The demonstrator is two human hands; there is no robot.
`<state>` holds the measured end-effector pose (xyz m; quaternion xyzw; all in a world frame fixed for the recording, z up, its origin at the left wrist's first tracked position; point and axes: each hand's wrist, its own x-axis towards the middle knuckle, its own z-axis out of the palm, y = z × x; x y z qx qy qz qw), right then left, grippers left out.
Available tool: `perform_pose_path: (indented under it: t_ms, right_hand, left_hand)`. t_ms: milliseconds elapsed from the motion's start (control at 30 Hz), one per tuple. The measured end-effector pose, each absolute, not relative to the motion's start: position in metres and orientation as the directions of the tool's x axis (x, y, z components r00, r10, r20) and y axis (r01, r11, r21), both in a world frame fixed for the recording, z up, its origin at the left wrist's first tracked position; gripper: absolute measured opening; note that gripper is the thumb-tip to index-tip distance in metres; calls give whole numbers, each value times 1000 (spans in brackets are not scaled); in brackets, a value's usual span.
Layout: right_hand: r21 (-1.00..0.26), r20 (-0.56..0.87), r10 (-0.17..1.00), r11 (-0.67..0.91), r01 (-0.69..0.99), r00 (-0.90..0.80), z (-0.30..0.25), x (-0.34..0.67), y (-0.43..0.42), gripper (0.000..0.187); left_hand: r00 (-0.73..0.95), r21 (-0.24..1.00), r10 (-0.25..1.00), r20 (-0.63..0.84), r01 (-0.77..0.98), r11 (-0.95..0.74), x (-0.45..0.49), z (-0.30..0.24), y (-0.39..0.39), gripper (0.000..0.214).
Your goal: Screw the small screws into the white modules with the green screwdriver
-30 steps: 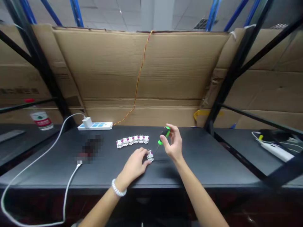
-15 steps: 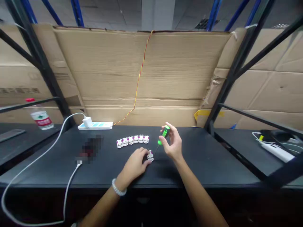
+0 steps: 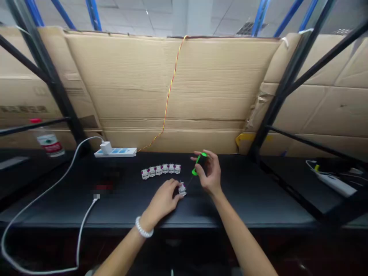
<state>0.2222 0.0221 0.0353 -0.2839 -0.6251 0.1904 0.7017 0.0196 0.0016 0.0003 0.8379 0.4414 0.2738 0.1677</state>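
My left hand, with a white bead bracelet at the wrist, pinches a small white-and-magenta connector block against the black table. My right hand grips a green-and-black screwdriver by its handle, fingers wrapped round it. The thin shaft slants down and left, its tip at the held block. Behind my hands lies a row of several matching white-and-magenta blocks.
A white power strip with a charger and a long white cable lies at the back left. A plastic bottle stands far left. Cardboard walls the back, with a red-yellow wire hanging down. Another power strip sits right.
My right hand's fingers have shifted around the screwdriver handle, rolling it a little. My left hand and the block stay where they were.
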Motion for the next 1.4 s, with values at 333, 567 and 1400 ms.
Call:
perform_pose_path:
  t_ms: [333, 567, 1400]
  right_hand:
    - [-646, 763, 616, 739, 191, 196, 33, 226, 25, 49]
    - [-629, 776, 603, 763, 147, 186, 33, 223, 25, 51]
    - [-683, 730, 637, 696, 223, 249, 34, 225, 25, 52]
  left_hand:
    - [462, 518, 831, 311, 651, -556, 19, -1, 2, 19]
    - [461, 516, 833, 307, 655, -552, 20, -1, 2, 20]
    - [467, 515, 829, 308, 651, -558, 19, -2, 2, 20]
